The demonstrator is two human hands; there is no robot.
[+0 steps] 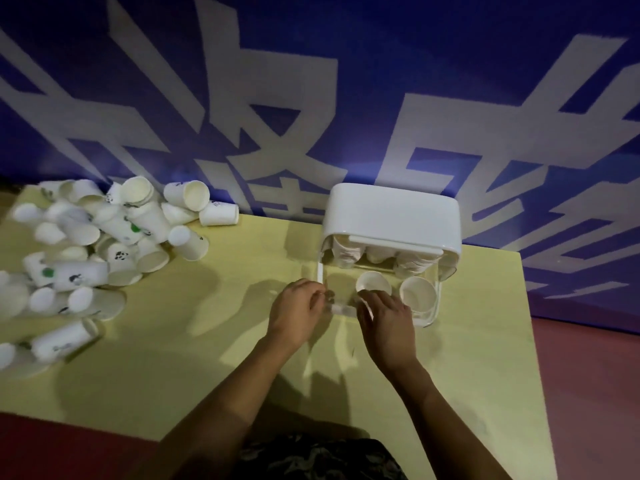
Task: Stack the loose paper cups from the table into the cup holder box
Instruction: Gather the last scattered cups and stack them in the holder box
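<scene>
the left hand (297, 308) pinched the near edge of the clear cup holder box (381, 271), fingers curled. the right hand (386, 315) curled on the front edge, just by a cup (374, 284) inside. the step looked like steadying the box. next, a reach to the loose paper cups (86, 244) far left on the table (207, 341).

Loose cups (90, 251) lie left of box (391, 216).
</scene>
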